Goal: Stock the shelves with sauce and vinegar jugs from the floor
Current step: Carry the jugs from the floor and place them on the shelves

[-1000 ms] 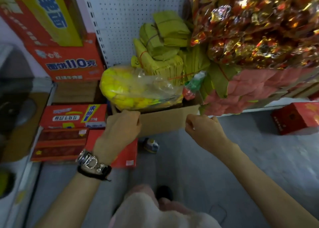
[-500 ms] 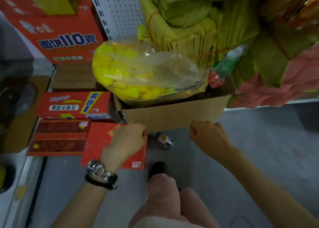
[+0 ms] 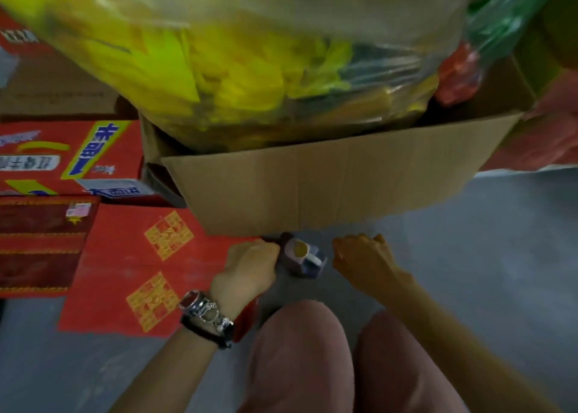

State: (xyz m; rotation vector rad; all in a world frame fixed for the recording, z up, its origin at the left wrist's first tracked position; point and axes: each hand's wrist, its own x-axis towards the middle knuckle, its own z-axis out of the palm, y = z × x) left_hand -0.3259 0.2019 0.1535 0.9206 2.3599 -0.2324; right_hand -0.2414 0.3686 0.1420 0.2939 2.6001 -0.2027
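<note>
Nearest the camera, the person's knees are bent low; the crouch has deepened over the last second. Just beyond them, both hands have dropped from the front of the cardboard box to the floor. The left hand now curls against the jug, apparently gripping its handle. The right hand is clenched just beside the jug and holds nothing. The jug stands on the floor at the foot of the box, below the yellow bag. The pickup looks begun; shelving has not.

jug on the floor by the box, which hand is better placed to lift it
Left, probably: the left hand touches the jug at its side, while the right hand sits curled beside it, not touching.
</note>
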